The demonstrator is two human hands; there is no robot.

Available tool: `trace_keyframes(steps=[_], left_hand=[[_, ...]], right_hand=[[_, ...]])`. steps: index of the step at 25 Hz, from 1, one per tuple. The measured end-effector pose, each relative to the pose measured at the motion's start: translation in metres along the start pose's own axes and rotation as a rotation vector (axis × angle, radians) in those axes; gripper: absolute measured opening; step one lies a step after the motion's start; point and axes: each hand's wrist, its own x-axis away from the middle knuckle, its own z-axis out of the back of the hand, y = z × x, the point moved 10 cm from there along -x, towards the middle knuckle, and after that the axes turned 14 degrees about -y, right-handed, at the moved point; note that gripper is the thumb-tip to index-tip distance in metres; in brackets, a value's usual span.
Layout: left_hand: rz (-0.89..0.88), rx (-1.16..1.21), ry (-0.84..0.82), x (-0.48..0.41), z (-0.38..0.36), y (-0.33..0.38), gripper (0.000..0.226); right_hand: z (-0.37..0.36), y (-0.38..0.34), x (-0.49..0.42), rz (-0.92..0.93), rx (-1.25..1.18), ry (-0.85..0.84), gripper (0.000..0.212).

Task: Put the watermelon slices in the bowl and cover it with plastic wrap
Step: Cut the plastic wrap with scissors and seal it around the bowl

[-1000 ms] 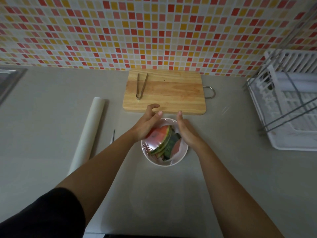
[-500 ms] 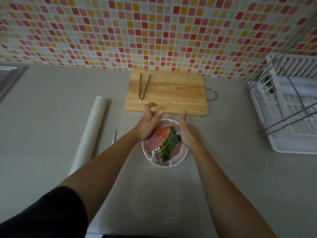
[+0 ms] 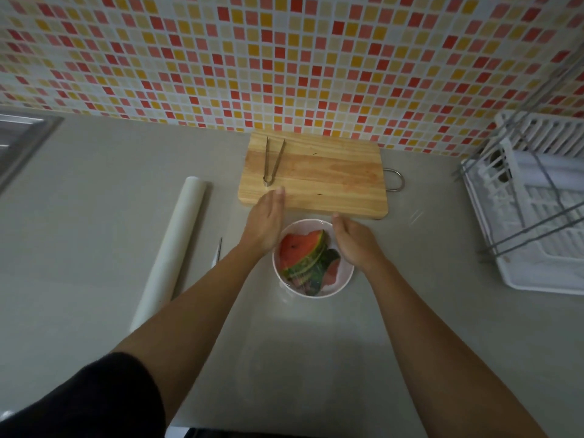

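Observation:
A white bowl [image 3: 343, 281] stands on the grey counter, just in front of the cutting board. Watermelon slices [image 3: 301, 249] with red flesh and green rind lie in it, under clear plastic wrap whose sheen shows over the fruit. My left hand [image 3: 265, 224] lies flat against the bowl's left side, fingers straight and together. My right hand [image 3: 355, 241] presses on the bowl's right rim, fingers curved downward. Whether either hand pinches the thin film I cannot tell. A white plastic wrap roll [image 3: 172, 254] lies to the left.
A wooden cutting board [image 3: 328, 178] with metal tongs [image 3: 273, 161] on it sits behind the bowl. A small knife [image 3: 218, 252] lies between the roll and my left arm. A white dish rack [image 3: 537, 213] fills the right side. A sink edge [image 3: 22, 137] is at far left.
My left hand has flattened out, its fingers dropping from a raised, spread pose to lie beside the bowl. My right hand has shifted slightly onto the right rim. The bowl has stayed put.

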Motion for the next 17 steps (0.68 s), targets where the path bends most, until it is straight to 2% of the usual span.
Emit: trace_keyframes(steps=[2,4,6,8,10,13,14,16,17], left_hand=[[0.137,0.324,0.273,0.049,0.009,-0.035,0.055],[0.262,0.596,0.366,0.116,-0.03,-0.066,0.049],[0.314,0.716,0.276,0.156,-0.075,-0.064,0.049],[0.259,0.764,0.184,0.147,-0.088,-0.053,0.043],[0.231,0.76,0.118,0.118,-0.071,-0.049,0.042],[0.162,0.687,-0.024,0.079,-0.041,-0.041,0.049],[0.154,0.661,-0.052,0.071,-0.037,-0.042,0.051],[0.118,0.654,-0.072,0.06,-0.037,-0.044,0.056],[0.089,0.672,-0.076,0.057,-0.04,-0.044,0.057]], right_hand=[[-0.002,-0.013,-0.008,0.08,-0.087,-0.033,0.043],[-0.009,-0.02,-0.015,0.13,-0.211,-0.097,0.031],[-0.018,-0.018,-0.017,0.1,-0.244,-0.141,0.03],[-0.02,-0.003,-0.014,-0.021,-0.295,-0.096,0.035],[-0.019,0.021,-0.001,-0.188,-0.367,0.023,0.037],[-0.016,0.042,0.024,-0.335,-0.255,0.128,0.035],[-0.013,0.045,0.03,-0.311,-0.295,0.207,0.034],[-0.002,0.031,0.041,-0.144,-0.44,0.376,0.033],[-0.001,0.02,0.041,-0.048,-0.493,0.378,0.033]])
